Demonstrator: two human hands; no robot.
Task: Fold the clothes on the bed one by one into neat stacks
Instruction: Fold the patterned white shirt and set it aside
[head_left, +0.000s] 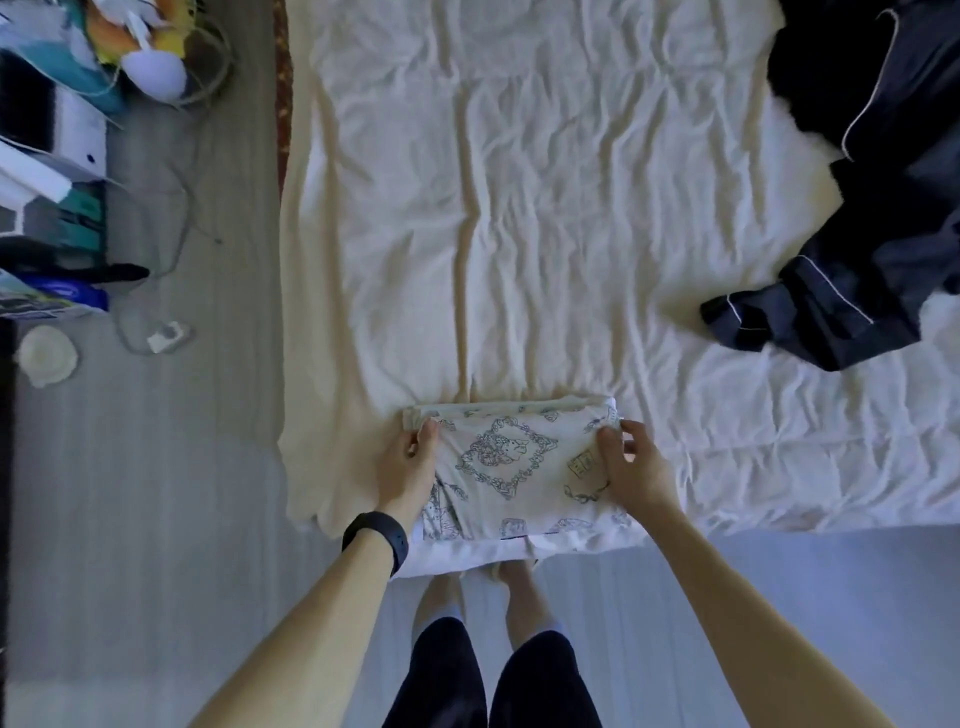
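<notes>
Holding white folded garment with blue prints on wrinkled white bed sheet | left hand pinched its left end | right hand pinched its right end | dark navy clothes lay well apart, beyond right hand

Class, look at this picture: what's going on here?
A person stands at the bed's near edge. The left hand and right hand each pinch a far corner of a folded white garment printed with blue drawings, lying on the wrinkled cream bedsheet. A crumpled navy garment with white piping lies at right.
</notes>
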